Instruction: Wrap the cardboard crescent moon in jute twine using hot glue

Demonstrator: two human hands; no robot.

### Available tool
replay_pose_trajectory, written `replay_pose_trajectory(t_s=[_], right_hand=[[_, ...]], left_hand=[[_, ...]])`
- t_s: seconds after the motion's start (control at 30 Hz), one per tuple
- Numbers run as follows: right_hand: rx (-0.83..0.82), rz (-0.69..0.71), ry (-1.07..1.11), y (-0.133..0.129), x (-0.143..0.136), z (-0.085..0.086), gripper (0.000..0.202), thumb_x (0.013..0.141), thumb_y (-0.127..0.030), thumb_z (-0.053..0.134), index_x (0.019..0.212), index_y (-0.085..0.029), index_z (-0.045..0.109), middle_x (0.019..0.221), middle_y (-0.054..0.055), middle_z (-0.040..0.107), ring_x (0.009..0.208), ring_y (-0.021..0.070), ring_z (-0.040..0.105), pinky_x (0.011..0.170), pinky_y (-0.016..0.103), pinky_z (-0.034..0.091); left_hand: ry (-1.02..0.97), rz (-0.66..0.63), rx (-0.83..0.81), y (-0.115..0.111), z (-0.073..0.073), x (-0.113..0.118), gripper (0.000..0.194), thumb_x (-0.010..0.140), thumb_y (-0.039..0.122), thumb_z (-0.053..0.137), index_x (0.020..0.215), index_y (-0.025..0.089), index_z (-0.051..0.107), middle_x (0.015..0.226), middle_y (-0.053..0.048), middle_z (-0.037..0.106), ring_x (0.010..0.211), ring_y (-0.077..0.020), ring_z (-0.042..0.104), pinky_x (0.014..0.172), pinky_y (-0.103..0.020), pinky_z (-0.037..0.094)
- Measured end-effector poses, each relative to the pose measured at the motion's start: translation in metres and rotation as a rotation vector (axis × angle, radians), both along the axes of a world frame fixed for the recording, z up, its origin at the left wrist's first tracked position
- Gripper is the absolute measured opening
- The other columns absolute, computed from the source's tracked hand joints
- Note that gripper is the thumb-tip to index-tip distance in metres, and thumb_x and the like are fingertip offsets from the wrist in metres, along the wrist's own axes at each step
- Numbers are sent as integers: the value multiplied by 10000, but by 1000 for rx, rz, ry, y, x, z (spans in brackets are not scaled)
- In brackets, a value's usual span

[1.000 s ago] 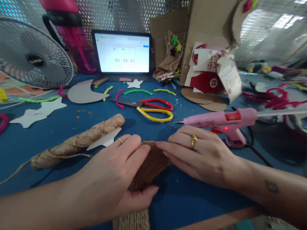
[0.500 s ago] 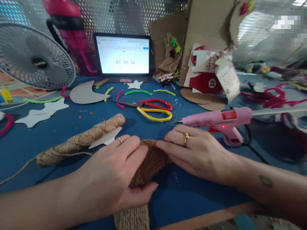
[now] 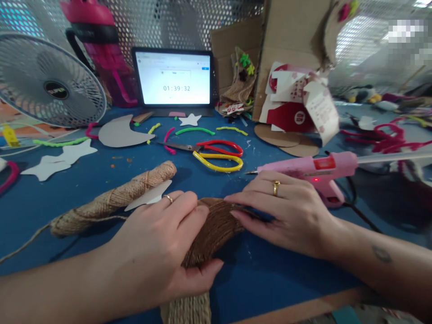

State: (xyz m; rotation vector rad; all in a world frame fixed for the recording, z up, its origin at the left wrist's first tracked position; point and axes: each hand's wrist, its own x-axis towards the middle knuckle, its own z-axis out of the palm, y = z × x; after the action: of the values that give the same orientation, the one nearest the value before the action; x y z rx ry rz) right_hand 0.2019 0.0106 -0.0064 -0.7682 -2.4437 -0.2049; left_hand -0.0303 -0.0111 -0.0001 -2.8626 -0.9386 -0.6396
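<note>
A curved cardboard piece covered with rows of jute twine (image 3: 216,227) lies between my hands; its lower end shows below my left wrist. My left hand (image 3: 168,238) is closed over its left side, thumb underneath. At the right end, my right hand (image 3: 280,211) pinches the piece between fingers and thumb, fingertips along the upper edge. A roll of jute twine (image 3: 114,195) rests left of my left hand, a loose strand trailing off it. Just behind my right hand lies a pink glue gun (image 3: 303,166), its red light lit and a glue stick in its back.
Scissors with red and yellow handles (image 3: 219,155) lie beyond my hands. White paper stars (image 3: 77,150), a grey crescent (image 3: 118,131) and pipe cleaners (image 3: 195,130) are scattered about. Behind stand a fan (image 3: 56,90), a pink bottle (image 3: 108,54), a tablet (image 3: 173,78) and cardboard (image 3: 286,36).
My right hand has slid to the right along the piece, its fingers spreading a little and showing more of the twine rows. My left hand has stayed in place.
</note>
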Motion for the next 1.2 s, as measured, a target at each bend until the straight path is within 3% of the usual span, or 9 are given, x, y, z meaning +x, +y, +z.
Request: replay_pose_trajectory(t_s=[0.37, 0.6, 0.83, 1.2], right_hand=[[-7, 7, -36, 0, 0, 0, 107, 827, -197, 602, 877, -158, 689, 769, 27, 684, 699, 165, 594, 637, 313, 500], [11, -91, -34, -3, 1, 2, 80, 819, -239, 608, 815, -183, 664, 743, 4, 670, 687, 150, 602, 676, 305, 490], [-51, 22, -83, -3, -5, 2, 245, 869, -318, 554, 1055, -192, 652, 878, 38, 647, 773, 161, 577, 686, 307, 486], [-29, 27, -134, -5, -8, 1, 260, 892, -314, 505, 1023, -171, 677, 880, 64, 639, 781, 180, 554, 643, 305, 495]], left_hand=[[4, -14, -1, 2, 0, 2, 288, 769, 359, 579, 853, 90, 641, 738, -65, 511, 674, -222, 511, 535, -341, 457], [-4, 1, 0, 1, 0, 1, 318, 768, 364, 578, 899, 82, 640, 756, -72, 526, 698, -237, 530, 553, -365, 476], [-3, -3, -5, 1, 0, 1, 331, 776, 382, 573, 904, 83, 631, 766, -66, 517, 695, -224, 515, 569, -358, 472], [33, 34, -192, -3, 6, -9, 382, 761, 394, 619, 1036, 130, 591, 833, -42, 499, 741, -200, 498, 635, -357, 467]])
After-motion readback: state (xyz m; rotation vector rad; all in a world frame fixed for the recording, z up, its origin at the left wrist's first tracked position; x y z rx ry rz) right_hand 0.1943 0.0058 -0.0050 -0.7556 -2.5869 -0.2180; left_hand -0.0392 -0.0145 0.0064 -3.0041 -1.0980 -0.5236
